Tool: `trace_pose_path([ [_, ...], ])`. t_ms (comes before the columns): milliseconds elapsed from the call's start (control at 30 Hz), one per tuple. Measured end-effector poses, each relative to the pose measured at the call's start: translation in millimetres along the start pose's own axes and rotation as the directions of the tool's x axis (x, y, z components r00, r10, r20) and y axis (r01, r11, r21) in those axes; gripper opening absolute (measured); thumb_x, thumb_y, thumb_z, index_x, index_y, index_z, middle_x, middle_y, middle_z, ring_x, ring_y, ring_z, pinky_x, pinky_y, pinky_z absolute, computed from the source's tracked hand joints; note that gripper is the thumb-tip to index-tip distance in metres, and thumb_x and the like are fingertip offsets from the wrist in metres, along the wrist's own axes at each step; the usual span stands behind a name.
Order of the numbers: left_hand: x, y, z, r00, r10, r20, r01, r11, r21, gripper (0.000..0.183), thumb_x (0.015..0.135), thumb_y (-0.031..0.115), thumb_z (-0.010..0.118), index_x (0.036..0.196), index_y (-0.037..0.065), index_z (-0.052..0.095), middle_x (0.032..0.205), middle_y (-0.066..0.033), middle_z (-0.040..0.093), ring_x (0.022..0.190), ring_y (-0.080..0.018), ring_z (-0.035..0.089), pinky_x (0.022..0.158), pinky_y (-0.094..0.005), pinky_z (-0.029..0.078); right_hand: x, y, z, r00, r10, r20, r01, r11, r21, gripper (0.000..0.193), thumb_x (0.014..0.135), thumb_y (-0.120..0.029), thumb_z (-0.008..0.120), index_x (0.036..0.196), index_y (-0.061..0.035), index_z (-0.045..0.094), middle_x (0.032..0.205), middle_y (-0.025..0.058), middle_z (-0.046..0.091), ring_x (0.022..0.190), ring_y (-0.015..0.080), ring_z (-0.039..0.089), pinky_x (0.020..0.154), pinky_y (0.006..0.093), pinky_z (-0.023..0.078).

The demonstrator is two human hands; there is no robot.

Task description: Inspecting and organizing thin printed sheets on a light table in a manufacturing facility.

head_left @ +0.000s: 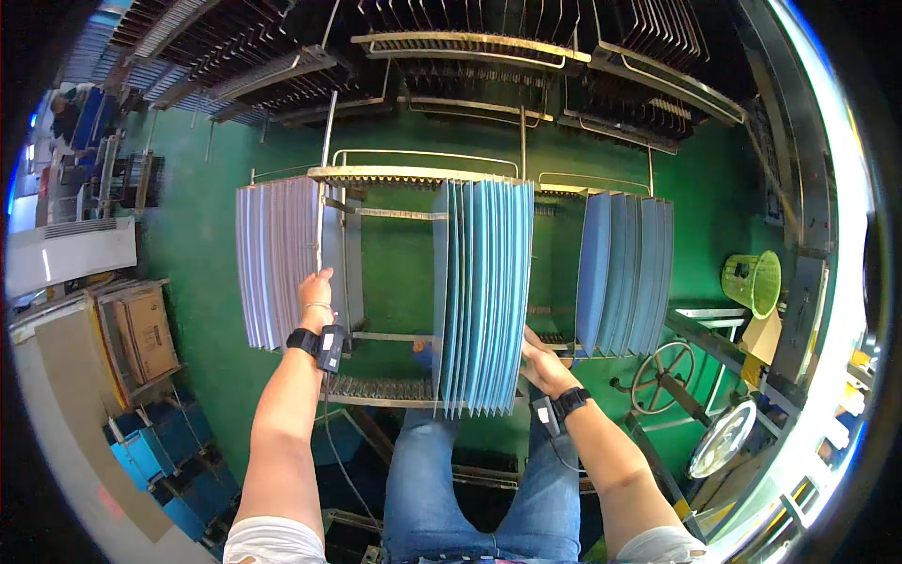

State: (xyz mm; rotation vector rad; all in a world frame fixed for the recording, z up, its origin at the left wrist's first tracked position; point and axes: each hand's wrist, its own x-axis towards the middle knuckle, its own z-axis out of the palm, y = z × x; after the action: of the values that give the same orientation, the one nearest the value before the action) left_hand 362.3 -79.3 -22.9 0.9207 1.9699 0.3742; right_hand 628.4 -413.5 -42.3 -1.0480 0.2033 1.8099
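Note:
A metal rack with slotted, comb-like rails stands in front of me. Thin blue panels stand upright in its right half, several side by side. My left hand is closed round the upright bar at the rack's left side, close to a stack of pale greyish panels in the neighbouring rack. Against the right side of the blue panels rests my right hand. Its fingertips are partly hidden behind the last panel, so their grip cannot be made out. Each wrist wears a black band with a small device.
More blue panels stand in a rack to the right. Further wire racks line the far side. On the right are a handwheel and a yellow-green basket. Flat cartons and blue bins sit at left.

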Motion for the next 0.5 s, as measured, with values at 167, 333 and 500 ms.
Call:
trace_pose_path([
  [167, 42, -16, 44, 0.998, 0.015, 0.059, -0.018, 0.999, 0.039, 0.025, 0.070, 0.027, 0.063, 0.066, 0.009, 0.046, 0.066, -0.0008, 0.040, 0.060, -0.0181, 0.038, 0.047, -0.0384, 0.029, 44, 7, -36, 0.997, -0.027, -0.069, 0.025, 0.999, -0.034, 0.082, 0.082, -0.044, 0.055, 0.140, -0.0138, 0.006, 0.145, 0.0107, 0.008, 0.133, 0.0231, 0.009, 0.104, 0.0461, 0.011],
  [333, 95, -43, 70, 0.990, 0.133, 0.051, -0.139, 0.980, 0.145, 0.035, 0.071, 0.028, 0.063, 0.081, -0.005, 0.060, 0.071, -0.0121, 0.058, 0.066, -0.0261, 0.052, 0.060, -0.0405, 0.041, 73, -1, -42, 0.986, -0.024, -0.162, 0.014, 0.998, -0.064, 0.082, 0.083, -0.043, 0.055, 0.140, -0.0104, 0.006, 0.145, 0.0134, 0.005, 0.134, 0.0242, 0.005, 0.105, 0.0437, 0.008],
  [500, 108, -45, 88, 0.994, 0.026, 0.110, -0.028, 1.000, 0.014, 0.027, 0.075, 0.029, 0.062, 0.061, 0.012, 0.046, 0.045, 0.0021, 0.030, 0.037, -0.0110, 0.028, 0.038, -0.0291, 0.022, 86, -12, -32, 0.974, -0.072, -0.214, 0.058, 0.996, -0.070, 0.079, 0.085, -0.039, 0.054, 0.140, -0.0083, 0.006, 0.145, 0.0147, 0.010, 0.133, 0.0227, 0.008, 0.106, 0.0369, 0.008],
])
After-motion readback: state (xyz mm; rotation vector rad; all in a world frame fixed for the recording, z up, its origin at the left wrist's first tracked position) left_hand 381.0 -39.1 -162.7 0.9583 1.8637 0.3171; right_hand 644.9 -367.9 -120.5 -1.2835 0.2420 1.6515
